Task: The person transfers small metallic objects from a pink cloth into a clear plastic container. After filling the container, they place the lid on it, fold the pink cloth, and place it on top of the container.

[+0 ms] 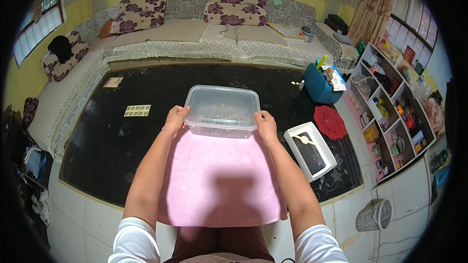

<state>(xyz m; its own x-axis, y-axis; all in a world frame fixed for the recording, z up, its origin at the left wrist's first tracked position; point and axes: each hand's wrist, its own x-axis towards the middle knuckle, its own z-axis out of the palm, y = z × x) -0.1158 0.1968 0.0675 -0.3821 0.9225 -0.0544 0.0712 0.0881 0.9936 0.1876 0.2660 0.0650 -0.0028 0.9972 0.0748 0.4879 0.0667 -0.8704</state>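
Note:
A clear plastic container (223, 131) with a translucent lid (222, 103) is held level between my hands, over the far end of a pink cloth (223, 175). My left hand (176, 119) grips its left side, and my right hand (266, 124) grips the right side. Small items show dimly through its walls; what they are cannot be told. The lid lies on top of the container. Whether the container touches the cloth or is slightly raised is unclear. The cloth hangs over the near edge of a black table (106, 146).
On the table's right stand a white box (327, 149) with a dark window, a red round mat (329, 122) and a blue bin (321, 84) of items. A sheet of small labels (137, 110) lies left. A wastebasket (374, 215) and shelf unit (387, 117) are at the right.

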